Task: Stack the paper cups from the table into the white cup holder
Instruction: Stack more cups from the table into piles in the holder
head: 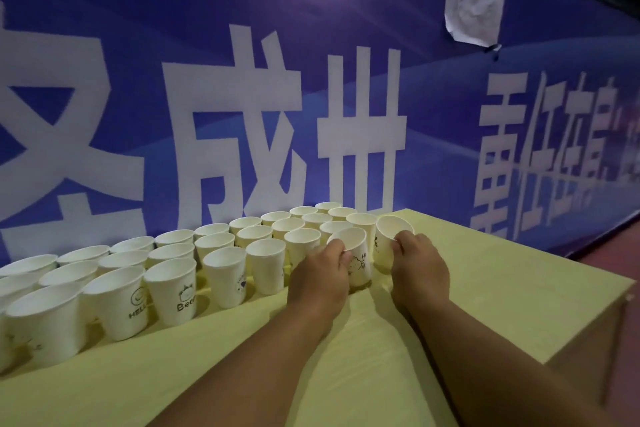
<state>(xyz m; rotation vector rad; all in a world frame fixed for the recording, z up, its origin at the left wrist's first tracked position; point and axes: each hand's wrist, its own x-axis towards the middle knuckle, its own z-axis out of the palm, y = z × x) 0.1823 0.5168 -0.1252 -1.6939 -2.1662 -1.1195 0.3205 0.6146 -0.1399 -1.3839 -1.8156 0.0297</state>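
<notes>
Paper cups (221, 274) in rows, arms outstretched, left hand (318, 276) fingers (336, 248) pinching tilted cup (358, 265), right hand (420, 267) fingers (399, 245) gripping end cup (381, 253)

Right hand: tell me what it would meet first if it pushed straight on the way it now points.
The right hand pinches a tilted white paper cup by its rim. Straight on, that cup would probably bump the neighbouring upright white paper cup just behind it; depth is unclear.
</notes>
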